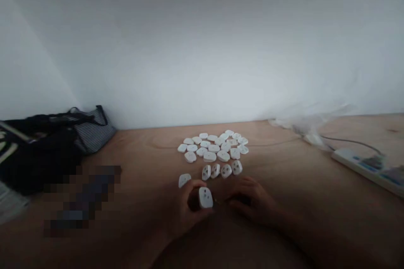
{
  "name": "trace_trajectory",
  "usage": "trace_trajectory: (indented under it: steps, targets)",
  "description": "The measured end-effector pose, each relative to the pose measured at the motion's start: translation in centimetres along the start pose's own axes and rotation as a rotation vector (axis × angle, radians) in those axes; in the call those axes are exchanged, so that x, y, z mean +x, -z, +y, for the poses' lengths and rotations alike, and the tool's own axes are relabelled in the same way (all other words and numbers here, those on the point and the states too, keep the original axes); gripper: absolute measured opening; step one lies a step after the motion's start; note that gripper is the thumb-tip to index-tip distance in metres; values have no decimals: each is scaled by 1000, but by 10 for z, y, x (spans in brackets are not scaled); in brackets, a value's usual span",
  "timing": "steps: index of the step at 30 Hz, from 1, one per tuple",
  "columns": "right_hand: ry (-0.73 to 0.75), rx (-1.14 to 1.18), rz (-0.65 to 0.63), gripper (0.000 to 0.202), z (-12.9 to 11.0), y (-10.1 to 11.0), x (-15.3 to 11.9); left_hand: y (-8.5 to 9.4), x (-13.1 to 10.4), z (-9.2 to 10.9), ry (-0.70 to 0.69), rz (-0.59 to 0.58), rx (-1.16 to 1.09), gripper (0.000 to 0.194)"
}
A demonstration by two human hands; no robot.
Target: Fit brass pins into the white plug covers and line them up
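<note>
My left hand (189, 210) grips a white plug adapter (205, 197) between thumb and fingers, its face with small dark holes turned up toward me. Just right of it, my right hand (251, 199) is closed, the fingertips pointing at the adapter. Something small and thin shows at those fingertips, too dim to make out. Beyond my left hand lies a loose white adapter (184, 180). A short row of similar adapters (226, 171) stands on edge in front of my hands. Farther back, several more lie flat in a cluster (213, 148).
The wooden table (151, 164) meets a pale wall. At the left are a black bag (41, 147), a striped pouch (94, 130) and a pixelated dark patch. A power strip (362, 170) with a cable and a clear plastic bag (307, 128) lie at the right.
</note>
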State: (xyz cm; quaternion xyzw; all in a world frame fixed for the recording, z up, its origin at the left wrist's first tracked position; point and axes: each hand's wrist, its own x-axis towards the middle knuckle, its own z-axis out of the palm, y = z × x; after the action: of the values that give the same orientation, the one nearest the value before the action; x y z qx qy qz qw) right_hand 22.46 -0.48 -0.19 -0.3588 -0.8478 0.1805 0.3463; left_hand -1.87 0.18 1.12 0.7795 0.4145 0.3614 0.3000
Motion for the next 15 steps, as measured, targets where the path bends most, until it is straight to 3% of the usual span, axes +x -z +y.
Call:
trace_trajectory:
  steps: [5, 15]
  targets:
    - [-10, -3, -3, 13, -1, 2, 0, 3, 3, 2, -125, -7, 64, 25]
    - [-9, -12, -14, 15, -1, 1, 0, 3, 2, -3, -45, 88, 18, 34]
